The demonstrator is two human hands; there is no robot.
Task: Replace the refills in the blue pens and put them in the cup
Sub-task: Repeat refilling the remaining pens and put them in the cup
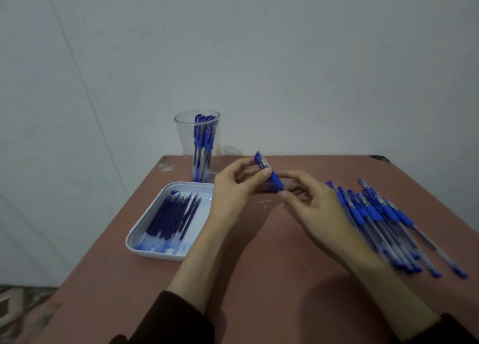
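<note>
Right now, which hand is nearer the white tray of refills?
Left. The left hand sits right beside the tray; the right hand is farther right, by the loose pens. Both hold one pen.

Blue pen (262,161) aloft, part-filled cup (185,141) behind, refill tray (203,209) left, perhaps ten loose pens (375,214) right

No text, brand, number or sign can be read on any surface.

The held pen (263,162), at centre, has a pale patch near its cap that is too blurred to read. The loose pens (383,214), at 3 o'clock on the table (285,266), have pale bands on their barrels. So do the stored pens (203,141) inside the cup (181,136) at 12 o'clock. Any print on these bands is too small to make out.
</note>
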